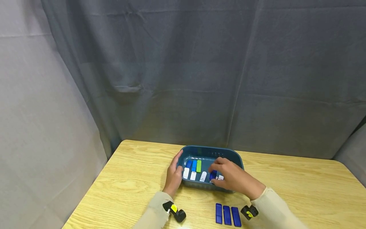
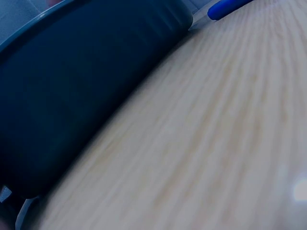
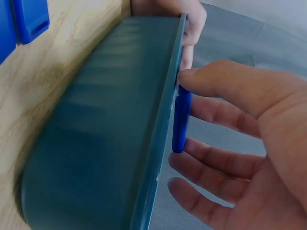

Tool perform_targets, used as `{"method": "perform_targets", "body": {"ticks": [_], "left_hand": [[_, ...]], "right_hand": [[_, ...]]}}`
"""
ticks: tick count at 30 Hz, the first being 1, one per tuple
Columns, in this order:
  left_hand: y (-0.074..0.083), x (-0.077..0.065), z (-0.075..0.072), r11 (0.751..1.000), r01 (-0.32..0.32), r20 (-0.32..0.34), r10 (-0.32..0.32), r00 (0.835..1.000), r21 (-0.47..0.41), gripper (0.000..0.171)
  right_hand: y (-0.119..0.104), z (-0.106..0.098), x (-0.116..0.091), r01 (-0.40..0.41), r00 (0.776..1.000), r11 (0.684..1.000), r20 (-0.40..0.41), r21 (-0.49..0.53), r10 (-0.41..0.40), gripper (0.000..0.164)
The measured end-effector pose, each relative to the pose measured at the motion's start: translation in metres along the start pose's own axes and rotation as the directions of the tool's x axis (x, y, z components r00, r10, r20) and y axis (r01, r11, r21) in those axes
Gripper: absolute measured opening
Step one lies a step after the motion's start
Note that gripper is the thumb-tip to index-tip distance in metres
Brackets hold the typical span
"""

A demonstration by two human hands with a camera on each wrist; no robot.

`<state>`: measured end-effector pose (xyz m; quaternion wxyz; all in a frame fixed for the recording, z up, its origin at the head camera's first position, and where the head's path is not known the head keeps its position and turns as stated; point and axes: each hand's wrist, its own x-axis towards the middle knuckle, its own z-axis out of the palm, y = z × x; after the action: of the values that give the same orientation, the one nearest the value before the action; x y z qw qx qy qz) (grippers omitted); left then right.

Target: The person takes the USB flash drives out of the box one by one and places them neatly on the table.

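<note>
right hand (image 1: 233,176) pinches a blue stick (image 3: 181,120) near six o'clock in the bin (image 1: 200,185); left hand (image 1: 173,177) holds the bin at nine. maybe it's placing or lifting; next likely needs steady fingers.

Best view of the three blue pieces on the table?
Head: all three blue pieces show whole, side by side. Right wrist catches parts of two, cut off upper left; left wrist shows just a blue end, top edge.
</note>
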<state>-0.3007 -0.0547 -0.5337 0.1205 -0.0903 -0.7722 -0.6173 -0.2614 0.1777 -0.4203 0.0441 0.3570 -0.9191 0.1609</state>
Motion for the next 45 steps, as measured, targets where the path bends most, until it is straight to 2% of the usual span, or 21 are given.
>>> {"method": "perform_targets", "body": {"ticks": [10,17,30,39,45], "left_hand": [[-0.001,-0.001,0.001,0.999,0.052,0.013,-0.052,0.999,-0.003,0.062],[0.0,-0.001,0.002,0.999,0.047,0.009,-0.047,0.999,0.0,0.062],[0.001,0.001,0.001,0.999,0.038,0.01,-0.038,0.999,0.009,0.063],[0.002,0.001,0.0,1.0,0.011,0.002,-0.011,1.0,0.006,0.063],[0.001,0.0,-0.001,1.0,0.026,-0.009,-0.026,1.0,0.009,0.064]], "right_hand": [[-0.009,-0.002,-0.011,-0.008,1.0,1.0,-0.018,0.023,0.008,0.022],[-0.012,-0.002,-0.02,-0.002,0.999,0.999,-0.046,0.038,0.004,0.021],[-0.025,-0.004,-0.035,0.004,1.0,0.995,-0.024,0.096,-0.001,0.023],[-0.031,0.005,-0.043,0.024,0.998,0.994,-0.055,0.11,-0.019,0.022],[-0.033,0.008,-0.044,0.043,0.997,0.993,-0.073,0.11,-0.035,0.021]]}}
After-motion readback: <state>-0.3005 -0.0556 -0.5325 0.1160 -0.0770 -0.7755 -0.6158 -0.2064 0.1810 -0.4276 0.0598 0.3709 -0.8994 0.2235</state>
